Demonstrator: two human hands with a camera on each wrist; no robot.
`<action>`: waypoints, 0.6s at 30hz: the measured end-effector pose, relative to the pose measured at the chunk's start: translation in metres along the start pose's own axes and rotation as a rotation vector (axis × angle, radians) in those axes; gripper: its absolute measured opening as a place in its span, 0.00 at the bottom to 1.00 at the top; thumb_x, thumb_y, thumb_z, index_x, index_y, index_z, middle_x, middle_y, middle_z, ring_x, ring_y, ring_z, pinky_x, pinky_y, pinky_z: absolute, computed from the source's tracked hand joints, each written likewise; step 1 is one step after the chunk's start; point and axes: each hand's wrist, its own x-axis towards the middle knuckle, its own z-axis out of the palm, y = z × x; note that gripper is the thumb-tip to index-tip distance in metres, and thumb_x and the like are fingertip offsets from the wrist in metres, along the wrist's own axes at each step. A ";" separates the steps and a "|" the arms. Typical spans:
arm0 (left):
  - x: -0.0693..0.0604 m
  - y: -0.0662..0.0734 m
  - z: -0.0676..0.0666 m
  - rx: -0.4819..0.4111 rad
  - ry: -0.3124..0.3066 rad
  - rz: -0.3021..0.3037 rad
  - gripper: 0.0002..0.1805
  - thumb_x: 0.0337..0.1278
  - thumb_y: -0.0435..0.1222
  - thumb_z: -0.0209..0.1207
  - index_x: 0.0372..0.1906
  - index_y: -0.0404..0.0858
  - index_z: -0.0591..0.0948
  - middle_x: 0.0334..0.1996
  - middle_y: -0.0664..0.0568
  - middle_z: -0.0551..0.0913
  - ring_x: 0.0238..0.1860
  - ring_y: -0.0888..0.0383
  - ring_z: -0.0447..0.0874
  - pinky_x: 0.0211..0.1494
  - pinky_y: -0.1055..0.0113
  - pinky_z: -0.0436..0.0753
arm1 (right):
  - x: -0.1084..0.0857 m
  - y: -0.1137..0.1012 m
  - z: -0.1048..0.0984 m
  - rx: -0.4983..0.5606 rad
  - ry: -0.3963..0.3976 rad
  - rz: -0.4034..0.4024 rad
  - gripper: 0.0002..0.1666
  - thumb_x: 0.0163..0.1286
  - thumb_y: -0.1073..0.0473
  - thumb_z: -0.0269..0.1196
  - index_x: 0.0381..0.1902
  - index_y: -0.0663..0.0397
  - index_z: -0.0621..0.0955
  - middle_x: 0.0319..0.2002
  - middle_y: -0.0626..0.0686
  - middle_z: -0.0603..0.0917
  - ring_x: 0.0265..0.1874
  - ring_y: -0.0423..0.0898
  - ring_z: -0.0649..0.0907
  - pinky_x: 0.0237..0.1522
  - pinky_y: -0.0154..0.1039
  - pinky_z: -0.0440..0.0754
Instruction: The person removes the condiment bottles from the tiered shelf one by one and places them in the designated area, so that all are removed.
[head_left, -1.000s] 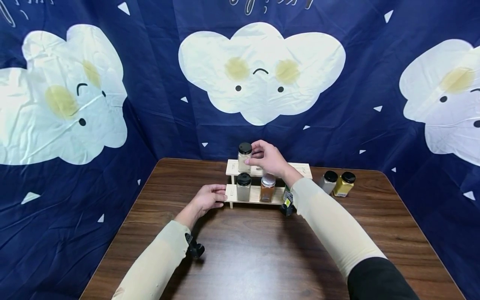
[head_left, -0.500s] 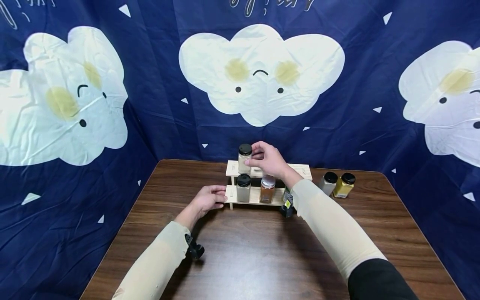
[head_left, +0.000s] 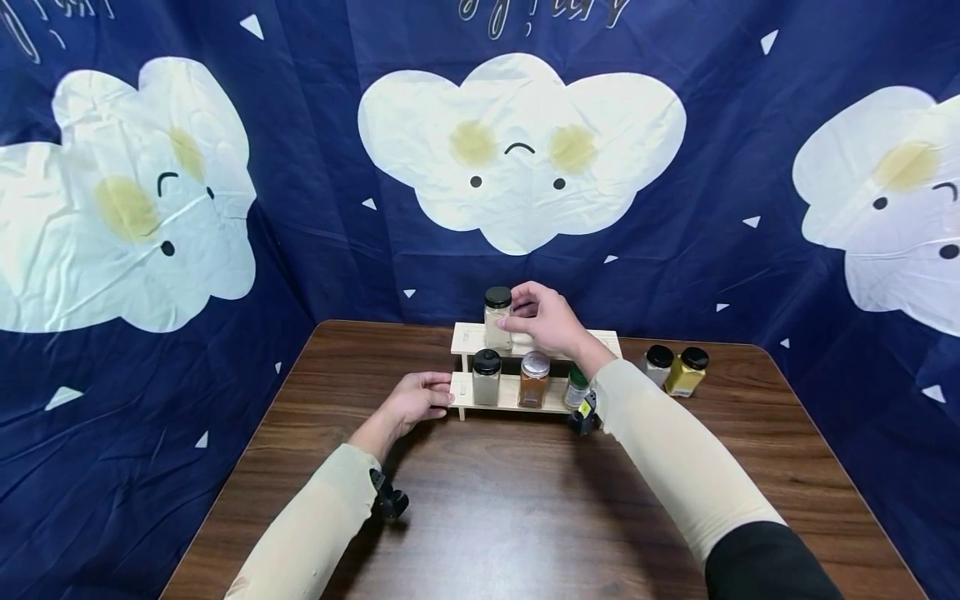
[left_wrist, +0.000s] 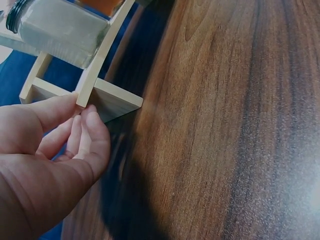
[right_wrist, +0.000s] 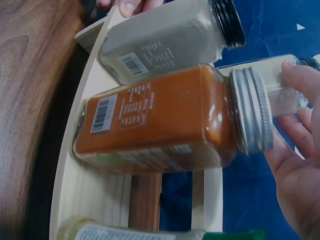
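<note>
My right hand [head_left: 546, 321] grips a clear spice jar [head_left: 497, 325] of pale powder with a black lid, upright at the left part of the rack's upper tier. In the right wrist view the thumb presses one side of that jar [right_wrist: 280, 82]. With thumb and fingers my left hand [left_wrist: 60, 135] pinches the left end of the lower board of the two-tier wooden spice rack [head_left: 462, 387]. On that lower tier stand a grey-powder jar [head_left: 486, 382] with a black lid, an orange-brown spice jar [head_left: 533, 385] with a silver lid, and a green-capped jar [head_left: 576, 387].
Two more black-lidded jars stand on the brown wooden table [head_left: 495, 500] right of the rack, one greyish [head_left: 657, 365] and one yellow [head_left: 686, 373]. A dark blue cloth [head_left: 322, 208] with cloud faces hangs behind the table and along its sides.
My right hand and the jar in it have shifted slightly right along the upper tier. The green-capped jar shows more now. My left hand keeps its place at the rack's end.
</note>
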 end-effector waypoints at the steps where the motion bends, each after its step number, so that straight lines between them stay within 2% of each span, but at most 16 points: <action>1: 0.000 0.000 0.000 0.002 0.001 0.002 0.28 0.62 0.22 0.62 0.68 0.26 0.72 0.47 0.45 0.82 0.37 0.61 0.83 0.38 0.68 0.86 | -0.001 0.000 -0.002 0.003 0.003 -0.003 0.29 0.61 0.53 0.77 0.55 0.55 0.77 0.51 0.55 0.84 0.50 0.52 0.85 0.55 0.46 0.84; 9: 0.001 -0.002 0.000 0.009 -0.002 0.008 0.28 0.62 0.22 0.62 0.68 0.26 0.72 0.48 0.44 0.83 0.37 0.61 0.83 0.38 0.68 0.86 | -0.006 0.002 -0.015 0.017 0.026 -0.028 0.28 0.62 0.57 0.76 0.56 0.58 0.77 0.51 0.58 0.84 0.50 0.54 0.85 0.54 0.46 0.83; 18: 0.000 -0.001 0.000 0.013 0.002 -0.005 0.28 0.62 0.21 0.62 0.68 0.26 0.72 0.51 0.42 0.83 0.38 0.60 0.83 0.38 0.68 0.86 | -0.014 0.002 -0.033 0.043 0.040 -0.015 0.29 0.63 0.58 0.75 0.58 0.59 0.77 0.52 0.60 0.83 0.52 0.55 0.84 0.55 0.47 0.82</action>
